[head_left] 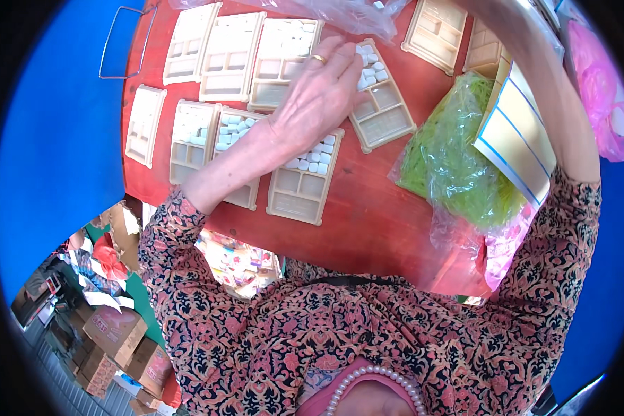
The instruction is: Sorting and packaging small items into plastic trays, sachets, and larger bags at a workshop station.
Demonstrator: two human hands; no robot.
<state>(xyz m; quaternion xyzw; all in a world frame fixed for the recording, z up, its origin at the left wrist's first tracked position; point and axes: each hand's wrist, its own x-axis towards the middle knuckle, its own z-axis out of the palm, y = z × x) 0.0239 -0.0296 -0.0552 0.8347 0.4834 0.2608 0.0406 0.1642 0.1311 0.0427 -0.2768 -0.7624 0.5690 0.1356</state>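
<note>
My left hand [317, 96], with a ring on one finger, reaches over the trays, palm down. Its fingers are bent and close together against the left edge of a slanted beige compartment tray [385, 123]; their tips are hidden, so I cannot make out what they hold. White, pillow-shaped pieces [373, 69] fill the top of that tray. Beneath my left wrist, another tray [297, 206] with white pieces is partly covered, as is a tray [241, 196] beside it. My right forearm [558, 83] rises along the right side and passes the top edge; the hand is outside the picture.
More beige trays [223, 86] stand in two rows at the left of the red table [367, 215]. A clear bag of green material [457, 149] lies at the right, below two trays [433, 35] and beside striped cardboard [516, 132]. Clear plastic [340, 15] covers the far edge.
</note>
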